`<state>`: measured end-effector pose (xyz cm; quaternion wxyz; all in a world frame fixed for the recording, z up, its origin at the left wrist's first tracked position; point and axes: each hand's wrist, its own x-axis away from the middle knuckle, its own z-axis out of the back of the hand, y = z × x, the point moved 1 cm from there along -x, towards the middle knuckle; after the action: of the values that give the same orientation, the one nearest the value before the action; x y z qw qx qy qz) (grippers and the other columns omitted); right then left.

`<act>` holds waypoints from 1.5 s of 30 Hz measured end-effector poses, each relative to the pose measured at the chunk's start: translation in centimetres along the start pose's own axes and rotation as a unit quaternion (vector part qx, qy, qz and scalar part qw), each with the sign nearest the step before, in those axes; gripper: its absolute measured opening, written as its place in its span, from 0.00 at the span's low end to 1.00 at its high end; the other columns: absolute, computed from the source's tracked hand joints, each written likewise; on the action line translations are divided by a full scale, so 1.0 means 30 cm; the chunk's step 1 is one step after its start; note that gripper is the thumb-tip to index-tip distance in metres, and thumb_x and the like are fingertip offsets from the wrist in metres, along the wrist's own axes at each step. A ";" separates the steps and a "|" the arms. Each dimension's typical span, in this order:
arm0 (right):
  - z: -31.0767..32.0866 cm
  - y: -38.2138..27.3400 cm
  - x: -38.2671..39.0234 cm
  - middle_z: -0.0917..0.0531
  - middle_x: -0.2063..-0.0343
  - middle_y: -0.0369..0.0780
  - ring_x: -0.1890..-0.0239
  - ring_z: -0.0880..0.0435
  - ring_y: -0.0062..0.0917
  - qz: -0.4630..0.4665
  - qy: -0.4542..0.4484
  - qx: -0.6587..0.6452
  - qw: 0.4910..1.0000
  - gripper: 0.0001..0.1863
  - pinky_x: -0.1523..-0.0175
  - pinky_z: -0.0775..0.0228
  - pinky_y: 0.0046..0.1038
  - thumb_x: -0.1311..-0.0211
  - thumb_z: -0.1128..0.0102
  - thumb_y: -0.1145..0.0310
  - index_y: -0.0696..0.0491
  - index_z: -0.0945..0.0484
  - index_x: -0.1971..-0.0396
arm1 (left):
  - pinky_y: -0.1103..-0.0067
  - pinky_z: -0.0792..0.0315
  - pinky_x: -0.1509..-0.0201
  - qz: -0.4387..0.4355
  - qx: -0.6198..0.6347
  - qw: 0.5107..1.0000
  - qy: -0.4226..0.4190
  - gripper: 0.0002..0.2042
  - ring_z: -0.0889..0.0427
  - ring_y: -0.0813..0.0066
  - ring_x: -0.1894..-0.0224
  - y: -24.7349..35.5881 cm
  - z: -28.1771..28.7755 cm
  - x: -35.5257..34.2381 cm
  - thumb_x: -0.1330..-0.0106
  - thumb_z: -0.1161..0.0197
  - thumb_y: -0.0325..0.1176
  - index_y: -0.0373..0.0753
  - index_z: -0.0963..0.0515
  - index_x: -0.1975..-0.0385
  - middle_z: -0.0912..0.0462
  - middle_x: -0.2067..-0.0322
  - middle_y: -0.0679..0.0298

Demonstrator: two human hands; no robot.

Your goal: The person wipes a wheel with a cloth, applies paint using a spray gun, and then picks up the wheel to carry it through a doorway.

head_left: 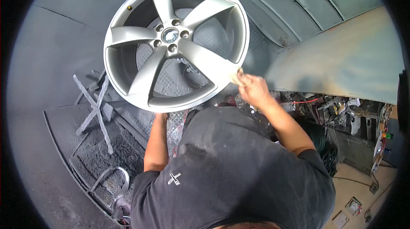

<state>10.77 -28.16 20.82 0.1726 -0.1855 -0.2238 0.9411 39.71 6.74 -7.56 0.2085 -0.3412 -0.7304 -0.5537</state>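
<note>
A silver five-spoke car wheel rim [200, 58] is in front of me, its spoked face turned up toward me. My right hand [253, 89] is closed on a pale yellowish cloth [234, 75], its fingers pinching it against the rim's outer edge at the end of the lower right spoke. My left hand [161, 117] reaches beneath the near edge of the rim. Only its wrist end shows, and the rim hides its fingers. A small brass-coloured valve fitting [129, 8] sits in the rim's upper left.
On the left stands a grey, paint-crusted cross-shaped stand [97, 111]. Below it a curved metal hoop [124, 173] lies near dark, rough matting. To the right, shelves with cluttered tools and parts [337, 109] stand under a large pale panel [341, 58]. Grey walls rise behind the rim.
</note>
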 end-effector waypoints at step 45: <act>0.109 0.190 -0.277 0.15 0.56 0.46 0.58 0.15 0.45 -0.094 -0.027 0.061 0.993 0.30 0.52 0.22 0.45 0.45 0.45 0.73 0.43 0.27 0.39 | 0.70 0.28 0.52 0.103 0.095 0.989 -0.057 0.26 0.24 0.69 0.57 -0.117 -0.321 0.368 0.30 0.53 0.61 0.44 0.26 0.53 0.21 0.57 0.66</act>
<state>15.24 -37.50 23.04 0.2657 -0.1272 -0.1866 0.9372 28.93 0.01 0.53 0.2539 -0.4237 -0.7517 -0.4369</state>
